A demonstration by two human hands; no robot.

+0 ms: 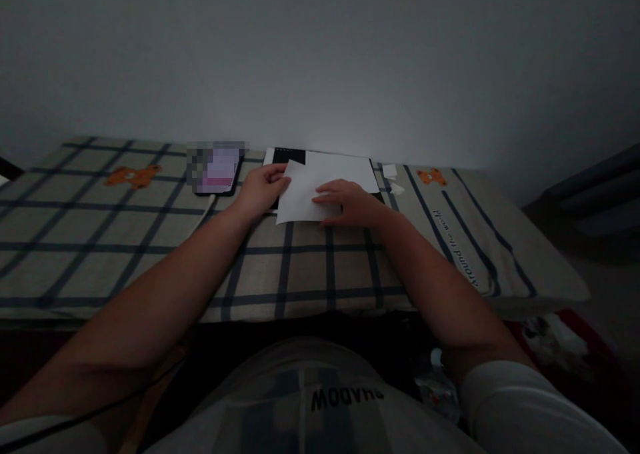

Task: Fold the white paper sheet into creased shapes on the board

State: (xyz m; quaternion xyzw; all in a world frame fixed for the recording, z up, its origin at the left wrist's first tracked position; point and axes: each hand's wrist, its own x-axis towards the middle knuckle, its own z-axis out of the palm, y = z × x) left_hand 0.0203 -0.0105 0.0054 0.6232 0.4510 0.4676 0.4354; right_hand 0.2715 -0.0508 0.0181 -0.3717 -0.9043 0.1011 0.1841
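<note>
A white sheet of paper (300,197) lies tilted over a black-and-white flat item (293,155) and another white sheet (350,166) near the wall. My left hand (265,189) is closed on the left edge of the tilted sheet, thumb and fingers pressed together there. On the right part of the same sheet rests my right hand (347,203), its fingers spread apart. Two small white paper scraps (389,171) lie just right of the papers.
A phone (220,169) with a white cable (203,217) lies left of my left hand. The checked cloth (305,267) covers the table, with the wall (320,61) behind. A red container (590,347) with crumpled white material stands below right.
</note>
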